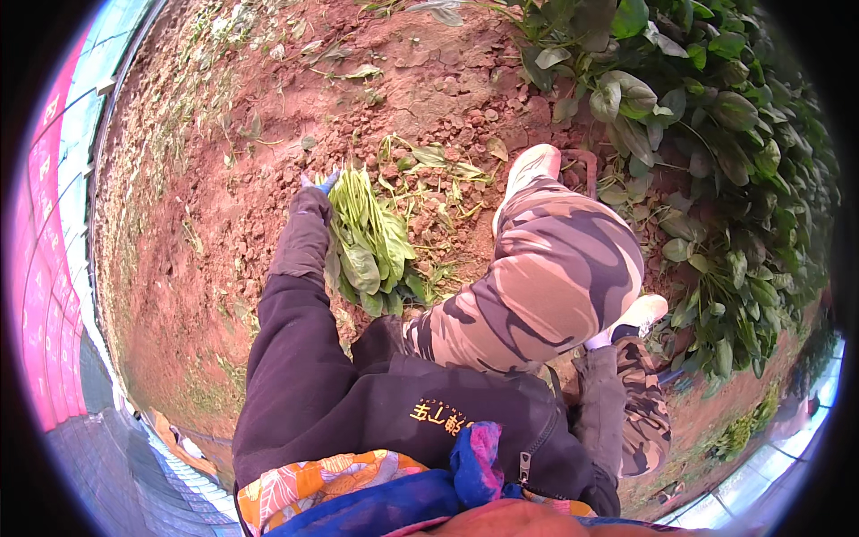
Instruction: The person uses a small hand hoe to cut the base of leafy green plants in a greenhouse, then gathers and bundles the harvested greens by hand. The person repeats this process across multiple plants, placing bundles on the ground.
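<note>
My left hand (321,183), in a bluish glove, grips the stem end of a bunch of spinach-like leafy greens (368,245). The pale stems point away from me and the broad leaves hang back towards my body, just above or on the reddish soil; which of the two I cannot tell. Beside my bent knee, my right hand (597,339) shows only in part, near a light-coloured shoe (645,313). The leg and sleeve hide its fingers, so whether it holds anything is not visible.
Dense leafy plants (731,134) grow along the right side. Loose leaves and stems (439,161) litter the cloddy soil (221,134) ahead. A reddish bent bar (588,164) lies by my front shoe (533,164). At the far left runs a pink banner (50,268) bearing writing.
</note>
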`<state>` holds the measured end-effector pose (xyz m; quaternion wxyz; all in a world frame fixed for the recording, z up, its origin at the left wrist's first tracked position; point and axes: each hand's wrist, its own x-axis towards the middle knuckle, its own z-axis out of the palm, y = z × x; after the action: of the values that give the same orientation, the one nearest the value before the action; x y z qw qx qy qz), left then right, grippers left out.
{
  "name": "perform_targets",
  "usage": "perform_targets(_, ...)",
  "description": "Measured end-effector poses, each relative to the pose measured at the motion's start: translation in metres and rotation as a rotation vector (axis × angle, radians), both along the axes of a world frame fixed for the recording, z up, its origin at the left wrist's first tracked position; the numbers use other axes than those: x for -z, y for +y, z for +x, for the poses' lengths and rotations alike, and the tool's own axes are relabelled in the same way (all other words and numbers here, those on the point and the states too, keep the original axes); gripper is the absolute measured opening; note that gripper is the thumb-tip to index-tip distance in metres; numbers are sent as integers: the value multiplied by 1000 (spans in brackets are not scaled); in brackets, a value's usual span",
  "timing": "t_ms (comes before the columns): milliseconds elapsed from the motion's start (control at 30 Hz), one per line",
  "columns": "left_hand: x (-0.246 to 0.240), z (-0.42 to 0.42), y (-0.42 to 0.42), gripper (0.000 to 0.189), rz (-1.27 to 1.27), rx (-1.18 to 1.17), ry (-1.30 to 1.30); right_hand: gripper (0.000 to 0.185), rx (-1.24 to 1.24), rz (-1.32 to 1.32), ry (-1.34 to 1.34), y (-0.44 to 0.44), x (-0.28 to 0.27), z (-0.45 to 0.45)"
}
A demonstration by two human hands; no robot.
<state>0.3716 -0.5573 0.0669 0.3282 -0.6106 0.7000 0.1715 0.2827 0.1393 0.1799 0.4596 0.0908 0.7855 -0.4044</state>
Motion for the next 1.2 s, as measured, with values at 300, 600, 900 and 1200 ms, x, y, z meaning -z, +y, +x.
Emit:
perform_targets(300,8,18,36,91,-130,-86,236,37,79,-136,-14,-6,-24,1)
perform_targets(600,-25,-33,54,72,-412,322,42,32,218,-102,78,11,40,11)
perform_targets(900,-83,-245,199,40,156,1039,682,24,227,91,385,-11,67,-88)
perform_targets(1200,-62,-407,335,28,291,1425,514,50,-123,431,328,-45,109,-149)
